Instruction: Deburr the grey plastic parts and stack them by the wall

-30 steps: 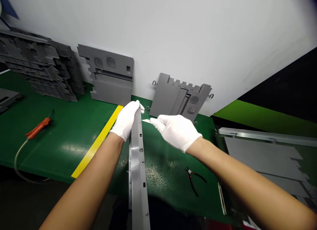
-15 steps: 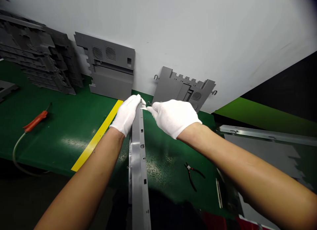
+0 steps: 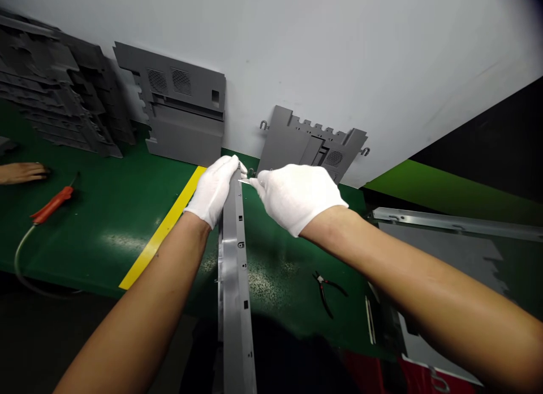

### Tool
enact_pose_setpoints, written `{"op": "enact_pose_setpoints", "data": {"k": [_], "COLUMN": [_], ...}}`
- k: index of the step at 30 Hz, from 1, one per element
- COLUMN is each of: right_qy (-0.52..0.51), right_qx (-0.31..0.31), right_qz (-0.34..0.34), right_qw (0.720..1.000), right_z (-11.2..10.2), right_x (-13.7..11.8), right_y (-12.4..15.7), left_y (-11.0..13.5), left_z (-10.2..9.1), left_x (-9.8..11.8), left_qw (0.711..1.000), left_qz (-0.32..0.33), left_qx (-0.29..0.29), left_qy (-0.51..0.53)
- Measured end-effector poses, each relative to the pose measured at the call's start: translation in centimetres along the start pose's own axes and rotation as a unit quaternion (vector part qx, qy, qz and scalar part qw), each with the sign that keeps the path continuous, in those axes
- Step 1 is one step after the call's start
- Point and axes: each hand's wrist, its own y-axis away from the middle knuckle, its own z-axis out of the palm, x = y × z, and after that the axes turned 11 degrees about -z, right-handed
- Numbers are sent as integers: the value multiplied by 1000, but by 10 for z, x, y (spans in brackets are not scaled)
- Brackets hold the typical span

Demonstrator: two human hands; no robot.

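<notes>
A long grey plastic panel (image 3: 238,281) stands on edge in front of me, its narrow side with small slots facing up. White-gloved, my left hand (image 3: 215,187) is wrapped over the panel's far end. My right hand (image 3: 297,195), also gloved, is closed around a small knife, whose thin pale blade (image 3: 245,181) points left and meets the panel's edge near the left fingertips. The knife's handle is hidden inside the fist.
Grey panels (image 3: 184,131) lean on the white wall, another (image 3: 292,142) further right. Side cutters (image 3: 324,286) lie on the green table (image 3: 292,315); an orange-handled tool (image 3: 53,204) with a hose is at left. Another person's hand (image 3: 25,172) rests at far left. Yellow tape (image 3: 163,230) crosses the table.
The view has shifted slightly, so most things sit a little further left and up. Another person's hand has come in at the far left. Both my hands keep their grips.
</notes>
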Motion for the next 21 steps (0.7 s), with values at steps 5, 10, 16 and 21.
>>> {"op": "enact_pose_setpoints", "data": {"k": [5, 10, 16, 21], "right_qy": [-49, -104, -79, -57], "right_qx": [23, 47, 57, 18], "right_qz": [-6, -14, -11, -2], "right_qw": [999, 993, 995, 998], "right_z": [3, 7, 8, 1], "right_x": [1, 4, 4, 0], "right_y": [2, 3, 4, 8], "left_y": [-2, -3, -5, -6], "left_z": [1, 1, 1, 1], "left_x": [-1, -2, -4, -6], "left_qw": [1000, 1000, 1000, 1000], "left_qz": [2, 1, 6, 4], "left_qx": [-3, -12, -18, -23], "left_qy": [7, 11, 12, 12]}}
